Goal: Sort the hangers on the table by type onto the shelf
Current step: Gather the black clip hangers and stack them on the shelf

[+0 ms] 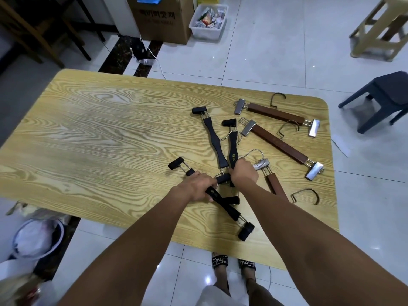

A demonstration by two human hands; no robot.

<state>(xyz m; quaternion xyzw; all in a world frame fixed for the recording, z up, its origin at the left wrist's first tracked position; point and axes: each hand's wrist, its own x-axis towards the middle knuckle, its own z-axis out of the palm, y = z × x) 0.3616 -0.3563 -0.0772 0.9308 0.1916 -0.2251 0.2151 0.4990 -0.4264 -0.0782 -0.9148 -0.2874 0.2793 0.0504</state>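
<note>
Table (pixel 99 129), wood-grain top: six clip hangers in all, gathered on its right half.

Left hand (pixel 194 188): fingers curled round the bar of the near black hanger (pixel 223 206), which runs slantwise toward the near edge, one clip just beside that edge.

Right hand (pixel 244 174): fingers closed over the lower end of the middle black hanger (pixel 233 149) – this bar points toward the far edge.

A third black hanger (pixel 215 140) lies ungripped just left of it, its near clip between the two hands. The three black bars cross under the hands.

Three brown hangers (pixel 274 113) with metal clips lie along the right edge – two toward the far right corner, one partly hidden by the right forearm.
</note>
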